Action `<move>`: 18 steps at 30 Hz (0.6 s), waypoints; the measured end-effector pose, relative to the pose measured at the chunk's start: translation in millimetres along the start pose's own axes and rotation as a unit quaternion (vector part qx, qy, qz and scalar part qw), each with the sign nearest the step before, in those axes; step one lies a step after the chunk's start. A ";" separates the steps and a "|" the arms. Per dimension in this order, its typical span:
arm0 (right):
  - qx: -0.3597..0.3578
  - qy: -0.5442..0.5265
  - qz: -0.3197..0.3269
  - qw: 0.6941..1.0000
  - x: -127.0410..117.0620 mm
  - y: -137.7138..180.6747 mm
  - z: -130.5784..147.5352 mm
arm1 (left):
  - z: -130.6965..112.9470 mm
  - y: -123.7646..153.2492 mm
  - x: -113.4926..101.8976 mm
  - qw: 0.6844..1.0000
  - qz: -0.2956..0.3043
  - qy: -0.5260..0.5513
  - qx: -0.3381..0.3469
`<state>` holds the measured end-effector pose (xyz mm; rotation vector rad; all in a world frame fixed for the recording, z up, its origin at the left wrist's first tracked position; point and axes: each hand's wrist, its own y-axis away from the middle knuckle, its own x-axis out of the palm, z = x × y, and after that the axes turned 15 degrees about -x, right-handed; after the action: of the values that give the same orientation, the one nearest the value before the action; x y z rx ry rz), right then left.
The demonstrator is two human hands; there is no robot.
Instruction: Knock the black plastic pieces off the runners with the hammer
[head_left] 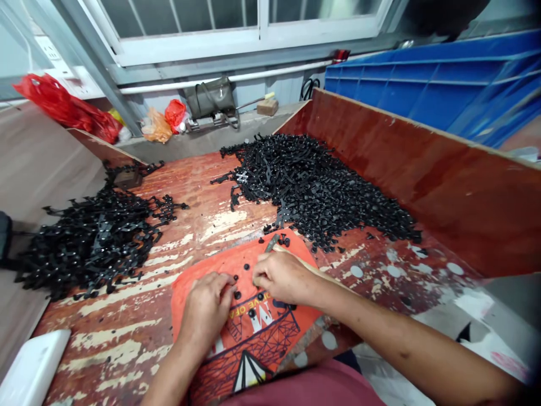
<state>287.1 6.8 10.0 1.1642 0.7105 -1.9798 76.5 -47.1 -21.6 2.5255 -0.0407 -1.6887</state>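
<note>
On the orange printed cloth (pixel 198 276), my left hand (pixel 205 307) is closed, thumb and fingers pressed together; anything between them is too small to make out. Facing it, my right hand (pixel 281 276) has its fingers curled in, and what they hold is hidden. A grey, blade-like piece (pixel 273 243) shows just beyond the right knuckles; whether the hand grips it I cannot tell. Small round black parts lie around both hands, among them one black part (pixel 237 295) by the left fingertips, another (pixel 252 313) nearer me and one (pixel 246 267) between the hands.
A large heap of small black parts (pixel 321 186) covers the back right of the worn red board. A tangled pile of linked black strips (pixel 97 237) lies left. A wooden side wall (pixel 406 180) and a blue crate (pixel 401 84) bound the right; a white object (pixel 36 369) sits front left.
</note>
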 end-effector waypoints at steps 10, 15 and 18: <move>0.024 0.055 0.000 0.998 3.1 -5.8 4.6 | 12.1 1.2 -16.2 0.990 -0.059 -0.123 -0.041; -0.070 0.110 0.006 0.991 9.2 -29.4 15.0 | 15.8 -1.4 -19.7 0.986 -0.090 -0.130 -0.055; -0.108 0.127 0.010 0.986 17.8 -39.6 14.5 | 18.4 1.3 -19.3 0.995 -0.084 -0.039 -0.049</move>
<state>242.2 13.8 4.3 1.2964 1.0131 -1.7042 52.1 -48.1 -10.7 2.4512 0.2493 -1.7996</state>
